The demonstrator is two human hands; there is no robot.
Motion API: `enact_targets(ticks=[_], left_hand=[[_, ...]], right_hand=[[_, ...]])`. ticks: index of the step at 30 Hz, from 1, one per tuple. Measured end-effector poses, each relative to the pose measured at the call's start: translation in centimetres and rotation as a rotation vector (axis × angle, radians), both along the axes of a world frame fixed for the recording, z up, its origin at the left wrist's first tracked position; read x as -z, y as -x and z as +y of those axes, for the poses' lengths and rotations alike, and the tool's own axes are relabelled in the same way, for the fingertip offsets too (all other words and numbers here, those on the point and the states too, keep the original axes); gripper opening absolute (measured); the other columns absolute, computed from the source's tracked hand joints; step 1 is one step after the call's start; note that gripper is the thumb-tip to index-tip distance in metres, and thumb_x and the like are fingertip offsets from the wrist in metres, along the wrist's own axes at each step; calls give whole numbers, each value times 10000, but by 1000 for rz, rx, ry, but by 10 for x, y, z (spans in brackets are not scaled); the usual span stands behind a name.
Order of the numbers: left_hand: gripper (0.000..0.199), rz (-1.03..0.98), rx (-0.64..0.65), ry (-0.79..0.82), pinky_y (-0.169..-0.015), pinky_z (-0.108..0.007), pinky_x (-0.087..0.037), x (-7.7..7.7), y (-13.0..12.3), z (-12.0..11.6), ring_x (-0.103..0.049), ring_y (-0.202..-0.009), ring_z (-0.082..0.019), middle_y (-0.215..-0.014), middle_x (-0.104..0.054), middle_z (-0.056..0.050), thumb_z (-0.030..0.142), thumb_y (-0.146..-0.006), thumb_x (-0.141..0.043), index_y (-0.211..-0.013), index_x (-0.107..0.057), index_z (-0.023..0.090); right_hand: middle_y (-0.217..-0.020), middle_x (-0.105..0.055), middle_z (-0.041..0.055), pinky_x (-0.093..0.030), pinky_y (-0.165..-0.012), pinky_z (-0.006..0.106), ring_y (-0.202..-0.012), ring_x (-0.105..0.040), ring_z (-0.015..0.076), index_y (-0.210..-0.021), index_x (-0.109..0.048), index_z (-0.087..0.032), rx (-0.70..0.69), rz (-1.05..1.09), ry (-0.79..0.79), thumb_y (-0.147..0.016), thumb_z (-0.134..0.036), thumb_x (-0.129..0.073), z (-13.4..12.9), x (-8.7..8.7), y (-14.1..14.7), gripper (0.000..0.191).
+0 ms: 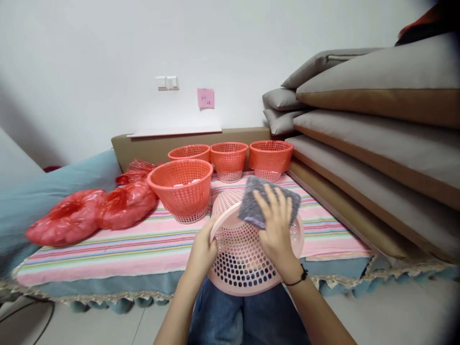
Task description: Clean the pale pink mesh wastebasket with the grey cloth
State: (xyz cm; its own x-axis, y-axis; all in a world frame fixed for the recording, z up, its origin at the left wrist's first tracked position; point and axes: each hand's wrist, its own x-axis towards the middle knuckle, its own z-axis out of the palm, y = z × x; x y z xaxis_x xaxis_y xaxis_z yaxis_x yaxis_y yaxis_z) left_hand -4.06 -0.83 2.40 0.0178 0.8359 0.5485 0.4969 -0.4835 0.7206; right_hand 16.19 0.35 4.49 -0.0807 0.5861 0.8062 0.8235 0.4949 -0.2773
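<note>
The person's left grip [207, 239] is closed around the near left rim of a pale pink perforated plastic basket [230, 254], thumb inside the mouth. The right grip [273, 215] has hold of a dark grey cloth [249, 199], fingers spread across its upper face and the thumb just below its lower edge; the cloth lies over the basket's upper right rim. A thin black bracelet [304, 277] circles the right wrist. The basket is tipped on its side above the person's blue jeans [247, 316], mouth facing the body, at the front edge of a pink striped cover [122, 256].

Beyond it on the cover, a red basket [181, 187] stands upright with small white pieces inside; three more red baskets [229, 154] stand in a row behind. Knotted red plastic bags [127, 203] lie to the left, near a blue armrest [84, 175]. Grey-and-brown cushions [381, 127] are stacked at the right. A pink sticky note [206, 98] and white switches [166, 83] are on the wall.
</note>
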Motion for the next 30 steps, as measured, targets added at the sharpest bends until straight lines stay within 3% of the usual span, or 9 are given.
enact_targets(ticks=[3, 5, 9, 14, 17, 20, 23, 27, 30], left_hand=[[721, -17, 22, -17, -1124, -432, -386, -3, -7, -1, -567, -1257, -230, -1335, -633, -84, 31, -603, -391, -1275, -622, 150], [711, -45, 10, -10, -1128, -434, -382, 0, -6, -1, -569, -1255, -229, -1324, -642, -80, 35, -603, -392, -1262, -633, 152], [655, -84, -37, 14, -1109, -422, -408, 11, 3, -2, -584, -1242, -240, -1277, -672, -84, 59, -627, -416, -1230, -658, 141], [686, -80, -57, 25, -1095, -437, -428, 18, 5, 1, -598, -1226, -253, -1266, -680, -61, 48, -593, -426, -1222, -671, 168], [709, -56, -44, 2, -1108, -453, -415, 15, 0, 5, -598, -1229, -256, -1271, -676, -62, 33, -573, -420, -1223, -673, 159], [731, -37, -21, -5, -1128, -460, -390, 9, -5, 6, -584, -1248, -247, -1287, -667, -59, 18, -572, -403, -1239, -665, 164], [734, -30, 11, 2, -1136, -472, -378, 3, -7, 5, -571, -1261, -246, -1306, -654, -58, 16, -587, -401, -1259, -651, 175], [715, -34, 17, 14, -1159, -461, -348, 6, -5, 2, -533, -1303, -240, -1347, -626, -58, 25, -621, -428, -1287, -627, 189], [650, -81, -21, 47, -1148, -445, -363, 20, -6, -1, -532, -1303, -241, -1354, -620, -66, 48, -686, -466, -1301, -607, 207]], right_hand=[[-1600, -270, -17, -112, -1168, 632, -1494, -117, 291, -1477, -353, -371, -179, -297, -37, -702, -36, -451, -2, -9, 23, 850], [-1601, -271, -10, -117, -1160, 649, -1499, -88, 299, -1490, -329, -369, -174, -321, -36, -693, -23, -446, 0, -4, 24, 877], [-1628, -176, 48, -134, -1118, 715, -1498, -51, 345, -1531, -232, -324, 44, -69, 22, -679, -25, -431, 6, 23, -2, 924], [-1608, -222, 105, -239, -1061, 730, -1451, -238, 364, -1550, -170, -294, 219, 316, 66, -690, -70, -392, 8, 47, -34, 917], [-1576, -311, 70, -209, -1074, 732, -1455, -224, 348, -1532, -231, -307, 186, 323, 76, -677, -63, -369, 6, 33, -25, 900], [-1562, -345, -13, -132, -1113, 726, -1483, -123, 325, -1496, -315, -342, -3, 52, 83, -645, -30, -371, -1, 6, 1, 908], [-1532, -395, -50, -128, -1152, 674, -1460, -178, 305, -1474, -363, -355, -111, -179, 50, -649, -12, -388, -8, -14, 23, 893], [-1471, -470, 0, -200, -1145, 611, -1336, -345, 297, -1457, -403, -297, 22, -169, 40, -672, -14, -412, -5, -22, 25, 834], [-1387, -530, 37, -252, -1109, 578, -1242, -401, 294, -1426, -438, -276, 99, -149, 38, -697, -29, -421, 5, -23, 15, 770]])
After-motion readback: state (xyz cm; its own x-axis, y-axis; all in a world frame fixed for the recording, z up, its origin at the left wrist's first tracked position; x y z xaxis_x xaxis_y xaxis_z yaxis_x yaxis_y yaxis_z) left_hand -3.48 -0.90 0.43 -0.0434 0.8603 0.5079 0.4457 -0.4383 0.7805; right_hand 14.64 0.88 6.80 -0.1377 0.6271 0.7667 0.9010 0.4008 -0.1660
